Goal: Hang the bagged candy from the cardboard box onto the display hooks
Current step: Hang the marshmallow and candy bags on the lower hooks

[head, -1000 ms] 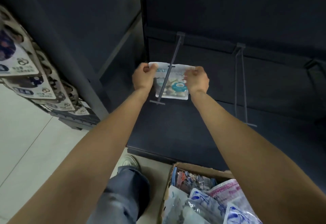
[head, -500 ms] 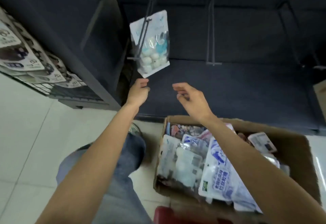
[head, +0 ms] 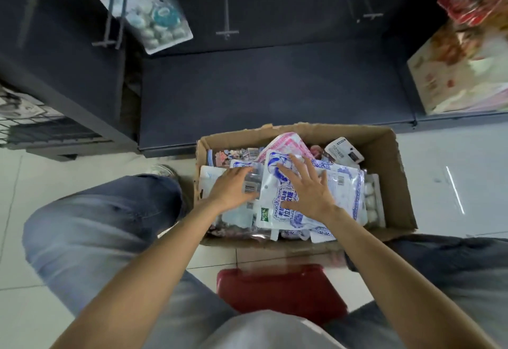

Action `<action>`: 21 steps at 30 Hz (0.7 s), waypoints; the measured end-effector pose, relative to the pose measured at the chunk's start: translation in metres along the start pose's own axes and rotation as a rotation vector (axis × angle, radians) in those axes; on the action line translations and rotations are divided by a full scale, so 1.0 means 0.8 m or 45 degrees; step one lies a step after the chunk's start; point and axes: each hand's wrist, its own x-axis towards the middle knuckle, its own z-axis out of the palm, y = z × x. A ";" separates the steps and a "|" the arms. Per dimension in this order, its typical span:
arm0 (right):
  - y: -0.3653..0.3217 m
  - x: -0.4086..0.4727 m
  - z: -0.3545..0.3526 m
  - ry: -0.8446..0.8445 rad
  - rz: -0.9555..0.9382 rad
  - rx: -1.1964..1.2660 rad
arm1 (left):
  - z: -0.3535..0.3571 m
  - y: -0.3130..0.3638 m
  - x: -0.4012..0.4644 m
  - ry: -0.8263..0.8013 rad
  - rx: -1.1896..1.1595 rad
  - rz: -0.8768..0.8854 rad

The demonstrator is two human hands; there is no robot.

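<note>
Both of a person's hands reach into an open cardboard box of bagged candy on a pale tiled floor. The right hand lies flat with fingers spread wide on a white bag with blue print at the top of the pile, near the middle of the box, gripping nothing. The left hand rests just beside it toward the box's left wall, fingers extended over a clear bag bearing a barcode label; whether the fingertips pinch that bag cannot be told. A pink-and-white bag lies toward the far wall of the box, and a small white packet sits near the far right corner. Beyond the box stands a dark display unit, its base shelf meeting the box's far edge. One bag of pale round candies hangs tilted on the leftmost display hook, high at the unit's left end. A second hook to its right carries nothing, and a third hook is farther right. A tan carton sits at the shelf's right end. The person's jeans-clad knees flank the box, and a red stool shows at its near edge.
</note>
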 end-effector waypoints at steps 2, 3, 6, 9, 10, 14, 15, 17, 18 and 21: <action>0.012 0.009 -0.004 0.062 0.156 0.098 | 0.005 0.004 0.007 0.015 0.092 0.005; 0.021 0.012 -0.008 0.129 0.246 0.138 | 0.007 0.002 0.010 0.028 0.141 -0.001; 0.044 0.009 -0.015 0.295 0.303 0.126 | 0.011 -0.009 0.013 0.063 0.267 -0.027; 0.034 -0.006 -0.001 0.130 0.106 0.136 | 0.017 -0.019 0.013 0.082 0.251 -0.068; 0.027 -0.010 0.005 0.054 0.100 0.091 | 0.018 -0.021 0.012 0.097 0.213 -0.100; 0.014 -0.004 0.022 0.009 0.205 -0.061 | 0.021 -0.037 0.005 0.168 0.109 -0.203; 0.013 -0.002 0.023 0.010 0.240 -0.077 | 0.021 -0.042 0.001 0.191 0.082 -0.245; 0.005 0.002 0.023 0.118 0.263 -0.035 | 0.022 -0.055 -0.002 0.212 -0.027 -0.381; -0.001 0.005 0.023 0.267 0.218 0.037 | 0.022 -0.060 0.000 0.192 -0.069 -0.432; -0.036 0.019 0.013 0.490 -0.170 0.115 | 0.030 -0.067 0.009 0.048 -0.055 -0.376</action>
